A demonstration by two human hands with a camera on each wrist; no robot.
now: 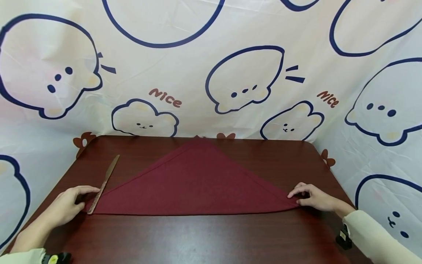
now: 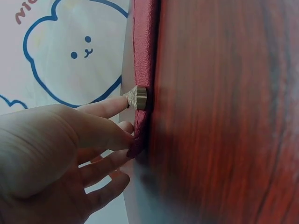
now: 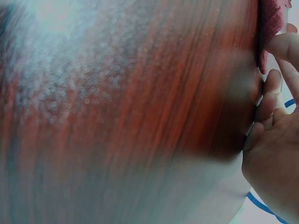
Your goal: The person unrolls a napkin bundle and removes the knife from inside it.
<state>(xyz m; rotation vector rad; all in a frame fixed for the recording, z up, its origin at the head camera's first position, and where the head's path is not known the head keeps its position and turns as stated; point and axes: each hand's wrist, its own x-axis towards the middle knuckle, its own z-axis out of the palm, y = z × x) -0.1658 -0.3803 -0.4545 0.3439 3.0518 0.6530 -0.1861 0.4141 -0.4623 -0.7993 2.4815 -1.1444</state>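
A dark red cloth napkin [image 1: 197, 179] lies as a wide triangle, its long edge toward me and its peak at the back. A table knife [image 1: 103, 185] with a patterned handle lies across its left corner, blade pointing away. My left hand [image 1: 67, 205] reaches in from the left, its straight index finger touching the knife handle. In the left wrist view, the thumb [image 2: 119, 135] rests against the napkin's corner beside the handle's end. At the other end, my right hand [image 1: 311, 197] pinches the right corner between thumb and fingers; part of that grip falls outside the right wrist view.
The dark brown wooden table [image 1: 184, 238] has rounded back corners. A pale curtain [image 1: 191, 73] printed with blue cartoon outlines stands behind it and along both sides. Dark camera bands sit on the left wrist [image 1: 57, 258] and right wrist [image 1: 344, 236].
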